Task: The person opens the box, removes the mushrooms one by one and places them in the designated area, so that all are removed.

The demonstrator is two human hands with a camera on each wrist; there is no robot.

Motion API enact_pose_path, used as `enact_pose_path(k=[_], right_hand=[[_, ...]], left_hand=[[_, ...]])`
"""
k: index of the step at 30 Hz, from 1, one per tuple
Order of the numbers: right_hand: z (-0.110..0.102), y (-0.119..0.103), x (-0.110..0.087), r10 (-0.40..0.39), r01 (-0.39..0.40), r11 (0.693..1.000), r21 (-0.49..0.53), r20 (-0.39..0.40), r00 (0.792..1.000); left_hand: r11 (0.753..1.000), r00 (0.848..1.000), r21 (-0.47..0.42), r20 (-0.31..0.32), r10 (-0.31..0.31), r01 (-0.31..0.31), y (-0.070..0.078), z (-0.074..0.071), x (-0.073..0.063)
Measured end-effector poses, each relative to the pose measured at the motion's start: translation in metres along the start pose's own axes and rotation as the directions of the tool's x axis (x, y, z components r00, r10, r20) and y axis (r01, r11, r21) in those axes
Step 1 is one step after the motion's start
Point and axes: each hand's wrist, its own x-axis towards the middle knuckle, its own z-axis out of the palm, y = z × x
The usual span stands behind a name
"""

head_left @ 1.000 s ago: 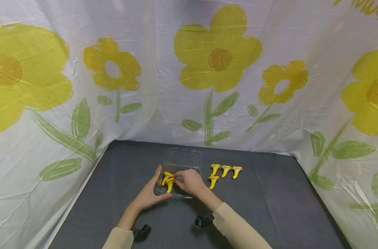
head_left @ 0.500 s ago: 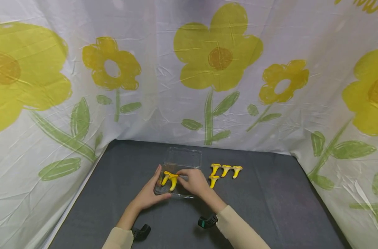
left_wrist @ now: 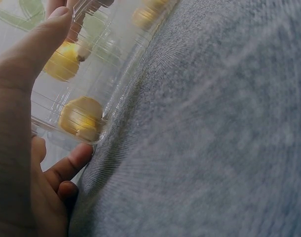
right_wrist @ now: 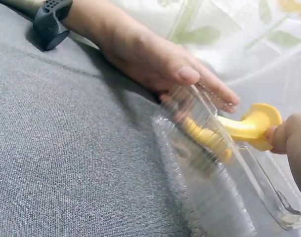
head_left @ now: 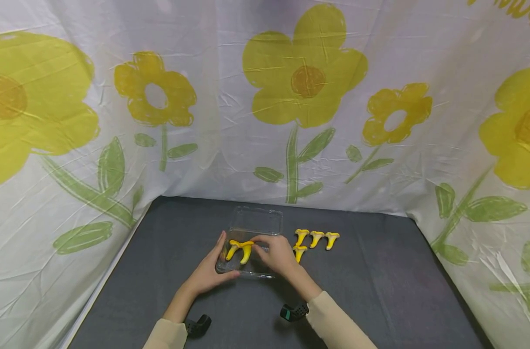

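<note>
My right hand (head_left: 279, 253) pinches a yellow chanterelle mushroom (head_left: 246, 253) by the edge of its cap, stem pointing down, over the open clear plastic box (head_left: 260, 276). In the right wrist view this mushroom (right_wrist: 254, 126) shows just above the box rim. A second chanterelle (head_left: 232, 251) lies at the left inside the box, its cap close beside the held one. My left hand (head_left: 209, 271) grips the box's near left corner, thumb along the front and fingers along the left side. Through the clear wall (left_wrist: 115, 64), yellow mushrooms show in the left wrist view.
The box's clear lid (head_left: 256, 220) is folded back behind it. Several more chanterelles (head_left: 316, 239) lie on the dark cloth-covered table (head_left: 378, 281) to the right, one partly hidden by my right hand. A white curtain (head_left: 221, 160) with printed flowers surrounds the table.
My right hand has drawn the pinched mushroom a little to the right and back, apart from overlapping the other one. The left hand and the box have stayed put.
</note>
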Motion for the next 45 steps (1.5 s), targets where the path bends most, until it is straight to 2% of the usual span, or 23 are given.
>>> enact_pose_path(k=[8, 16, 27, 36, 45], right_hand=[[-0.007, 0.002, -0.005, 0.017, -0.016, 1.0, 0.019, -0.049, 0.999], [-0.011, 0.01, -0.011, 0.067, -0.06, 0.995, 0.081, -0.088, 0.994], [-0.017, 0.013, -0.016, 0.095, -0.087, 0.992, 0.091, -0.096, 0.991], [-0.024, 0.02, -0.026, 0.131, -0.117, 0.988, 0.105, -0.144, 0.981], [-0.037, 0.026, -0.034, 0.156, -0.138, 0.985, 0.105, -0.191, 0.969]], left_hand=[[1.0, 1.0, -0.005, 0.002, 0.014, -0.014, 0.0, 0.0, 0.0], [1.0, 1.0, -0.002, -0.004, -0.003, 0.003, 0.002, 0.001, -0.001], [1.0, 1.0, 0.009, -0.012, -0.001, 0.001, 0.003, 0.001, -0.003], [1.0, 1.0, 0.029, -0.018, 0.006, -0.005, 0.002, 0.002, -0.003], [1.0, 0.999, 0.014, -0.021, 0.025, -0.024, 0.002, 0.002, -0.003]])
